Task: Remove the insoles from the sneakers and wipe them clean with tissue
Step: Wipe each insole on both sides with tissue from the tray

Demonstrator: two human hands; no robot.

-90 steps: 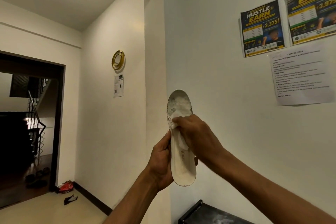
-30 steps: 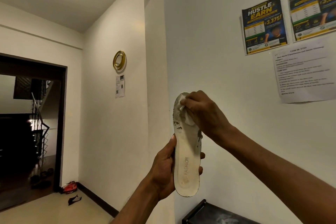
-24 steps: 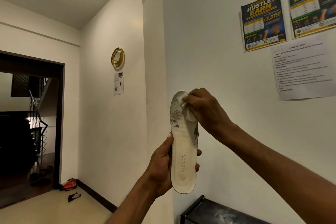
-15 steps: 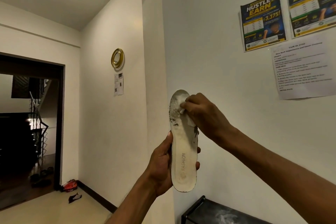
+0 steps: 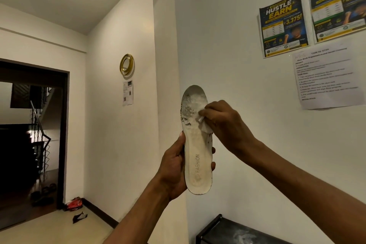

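Insole (image 5: 198, 156): it stands upright, heel end down and toe end up, held in my left hand (image 5: 174, 166). That grip wraps round the lower half, with my thumb along the left edge and my fingertips showing past the right edge. The word FASHION runs up the heel part, just right of my thumb.

My right hand (image 5: 223, 123) is above the left grip. Its fingers are curled, pinching a wad of white tissue (image 5: 205, 128) against the right side of the forefoot. Dark scuffs mark the insole left of the tissue and above it, toward the toe.

Above and right of my right grip, two posters (image 5: 283, 25) and a printed sheet (image 5: 326, 77) hang on the white wall (image 5: 227, 45). Below both grips the corner of a black rack (image 5: 227, 232) shows.
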